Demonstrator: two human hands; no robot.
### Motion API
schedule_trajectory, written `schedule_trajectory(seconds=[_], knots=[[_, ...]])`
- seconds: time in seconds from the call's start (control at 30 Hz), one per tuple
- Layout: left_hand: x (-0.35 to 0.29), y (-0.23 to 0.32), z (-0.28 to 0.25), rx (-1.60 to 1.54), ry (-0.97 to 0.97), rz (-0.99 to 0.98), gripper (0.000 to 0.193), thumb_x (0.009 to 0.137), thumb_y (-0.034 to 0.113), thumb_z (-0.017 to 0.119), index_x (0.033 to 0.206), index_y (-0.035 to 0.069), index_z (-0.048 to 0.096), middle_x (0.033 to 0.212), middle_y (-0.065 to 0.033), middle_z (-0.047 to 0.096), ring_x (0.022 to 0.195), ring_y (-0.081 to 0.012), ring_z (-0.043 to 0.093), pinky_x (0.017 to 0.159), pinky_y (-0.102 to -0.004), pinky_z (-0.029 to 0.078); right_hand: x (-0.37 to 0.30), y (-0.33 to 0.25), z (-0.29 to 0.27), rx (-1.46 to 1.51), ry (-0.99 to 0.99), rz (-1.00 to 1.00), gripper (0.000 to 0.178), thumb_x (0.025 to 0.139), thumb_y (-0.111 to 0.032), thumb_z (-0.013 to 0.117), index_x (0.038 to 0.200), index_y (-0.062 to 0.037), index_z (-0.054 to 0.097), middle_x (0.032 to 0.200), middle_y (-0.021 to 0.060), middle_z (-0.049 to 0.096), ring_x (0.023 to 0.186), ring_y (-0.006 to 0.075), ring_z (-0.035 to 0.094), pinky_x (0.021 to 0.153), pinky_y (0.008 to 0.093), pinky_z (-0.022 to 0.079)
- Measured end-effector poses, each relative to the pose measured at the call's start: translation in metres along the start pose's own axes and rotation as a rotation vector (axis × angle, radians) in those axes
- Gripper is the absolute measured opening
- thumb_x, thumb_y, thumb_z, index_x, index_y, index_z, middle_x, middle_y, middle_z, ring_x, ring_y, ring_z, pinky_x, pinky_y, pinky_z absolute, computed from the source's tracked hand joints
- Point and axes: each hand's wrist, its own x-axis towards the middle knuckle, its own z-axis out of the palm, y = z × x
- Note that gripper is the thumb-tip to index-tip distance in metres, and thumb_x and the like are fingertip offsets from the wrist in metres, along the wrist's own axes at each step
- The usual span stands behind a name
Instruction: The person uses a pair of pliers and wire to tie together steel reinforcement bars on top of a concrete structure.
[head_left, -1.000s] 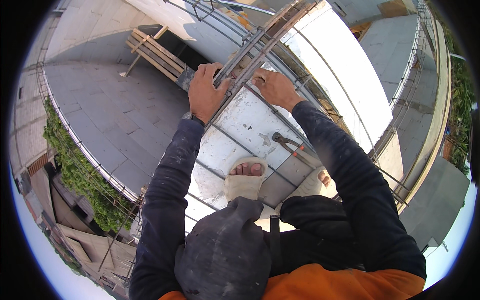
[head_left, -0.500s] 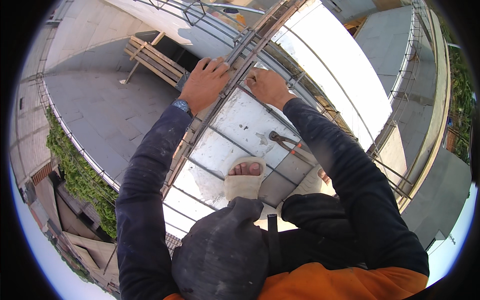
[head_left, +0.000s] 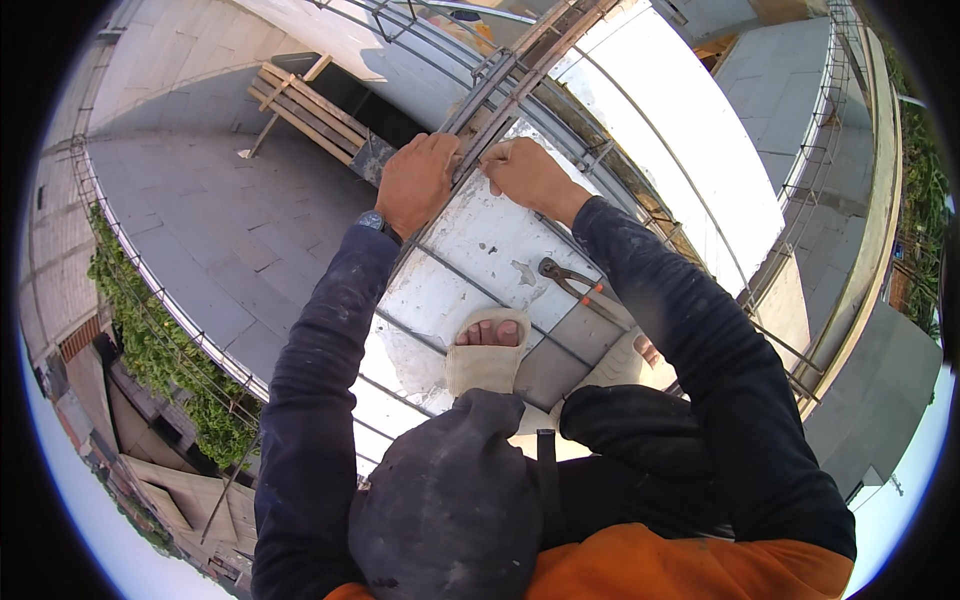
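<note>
My left hand (head_left: 418,182), a watch on its wrist, is closed with curled fingers against the left side of a long steel rebar cage (head_left: 507,98). Across the bars, my right hand (head_left: 538,180) is also closed, thumb and fingers pinched together close to the same bars. Whatever either hand grips is hidden by the fingers. On the white slab (head_left: 470,240) below my right forearm lies a pair of pincers (head_left: 572,280) with orange marks on its handles. Thin rebar rods cross the slab.
My sandalled foot (head_left: 492,335) stands between the crossing rods. To the left, a wooden plank frame (head_left: 310,112) sits by a dark opening above a lower grey floor (head_left: 230,210). A white panel (head_left: 680,130) lies to the right. Greenery (head_left: 170,340) grows beyond the left edge.
My left hand has drawn back slightly down and right along the bars, its fingers now more curled. The right hand has shifted a little to the left. The pincers stay put.
</note>
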Motion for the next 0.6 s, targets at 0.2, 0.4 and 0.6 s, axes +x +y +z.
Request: schedule_trajectory(seconds=[0.2,0.4,0.6], knots=[[-0.001,0.017,0.011,-0.093,0.150,-0.157,0.025,0.096,0.008,0.070,0.120,0.011,0.065,0.101,-0.0086,0.073,0.091,-0.0333,0.068,0.079,-0.0469,0.054,-0.003,-0.019,-0.019,0.343,-0.250,0.232,0.027,0.095,-0.014,0.061,0.107,0.0020,0.079,0.088,0.0108,0.078,0.066,0.0160,0.062,0.060,0.0331,0.056],[-0.009,0.034,0.020,-0.264,0.234,-0.392,0.038,0.092,0.009,0.073,0.129,0.010,0.063,0.103,-0.0094,0.073,0.093,-0.0331,0.070,0.081,-0.0457,0.056,0.012,-0.032,-0.033,0.258,-0.370,0.267,0.029,0.102,-0.016,0.061,0.114,0.0037,0.078,0.085,0.0104,0.076,0.063,0.0148,0.062,0.057,0.0317,0.055],[-0.012,0.043,0.024,-0.208,0.268,-0.343,0.049,0.088,0.011,0.078,0.134,0.011,0.062,0.103,-0.0117,0.072,0.099,-0.0339,0.068,0.085,-0.0468,0.055,0.018,-0.066,-0.048,0.037,-0.522,0.186,0.030,0.103,-0.020,0.062,0.113,0.0024,0.079,0.092,0.0129,0.080,0.070,0.0185,0.072,0.064,0.0312,0.061]])
